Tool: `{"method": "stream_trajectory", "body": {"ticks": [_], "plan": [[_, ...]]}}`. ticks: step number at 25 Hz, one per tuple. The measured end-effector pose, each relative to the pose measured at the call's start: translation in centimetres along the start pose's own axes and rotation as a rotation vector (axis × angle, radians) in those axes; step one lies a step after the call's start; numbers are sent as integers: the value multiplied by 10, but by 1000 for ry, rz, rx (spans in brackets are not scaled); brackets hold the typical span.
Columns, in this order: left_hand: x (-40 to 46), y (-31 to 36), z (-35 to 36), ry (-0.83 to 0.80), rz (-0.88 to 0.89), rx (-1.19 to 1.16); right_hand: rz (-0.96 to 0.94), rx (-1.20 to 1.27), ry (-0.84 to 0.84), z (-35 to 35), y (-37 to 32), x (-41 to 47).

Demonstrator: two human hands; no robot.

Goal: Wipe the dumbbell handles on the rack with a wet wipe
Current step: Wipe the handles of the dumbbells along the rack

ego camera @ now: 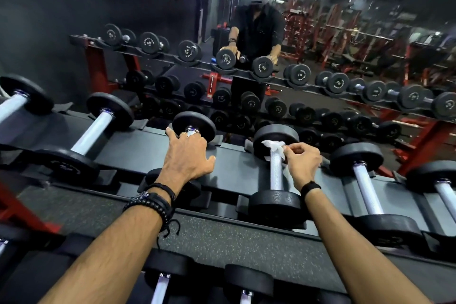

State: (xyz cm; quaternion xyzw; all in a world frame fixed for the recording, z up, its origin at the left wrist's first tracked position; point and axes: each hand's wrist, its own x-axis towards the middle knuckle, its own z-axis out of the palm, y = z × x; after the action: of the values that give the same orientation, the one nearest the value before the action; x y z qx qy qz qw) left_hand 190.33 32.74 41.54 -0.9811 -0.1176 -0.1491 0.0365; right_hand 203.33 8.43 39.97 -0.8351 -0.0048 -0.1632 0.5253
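Under the right hand's [302,160] fingertips [287,148], which are pinching the crumpled white wet wipe [272,145], the knurled silver dumbbell handle [276,175] is running lengthwise toward the person; the left hand [188,155] is gripping the neighbouring dumbbell [193,126].

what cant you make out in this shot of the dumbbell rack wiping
Head view:
- Handle under the left hand: mostly covered by the hand.
- Wet wipe: bunched, partly behind right hand fingers.
- Far-left dumbbell: cut by the frame edge.
- Mirrored weight numbers: too small, blurred.
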Motion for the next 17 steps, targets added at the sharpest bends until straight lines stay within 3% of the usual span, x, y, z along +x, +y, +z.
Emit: {"method": "stream_trajectory", "body": {"ticks": [3,7,10,12,14,17], "plan": [[0,0,1,1,12,23,404,297,-90,4,7,3],[-1,2,0,9,10,21,388,228,-131,6,6,0],[0,2,1,3,15,39,401,337,-188,2,-6,-1],[0,3,2,5,25,55,621,570,-401,-1,-15,-1],[0,3,2,16,23,51,736,646,-607,-2,-20,0],[0,1,1,19,7,17,753,566,-669,12,-16,6]]}}
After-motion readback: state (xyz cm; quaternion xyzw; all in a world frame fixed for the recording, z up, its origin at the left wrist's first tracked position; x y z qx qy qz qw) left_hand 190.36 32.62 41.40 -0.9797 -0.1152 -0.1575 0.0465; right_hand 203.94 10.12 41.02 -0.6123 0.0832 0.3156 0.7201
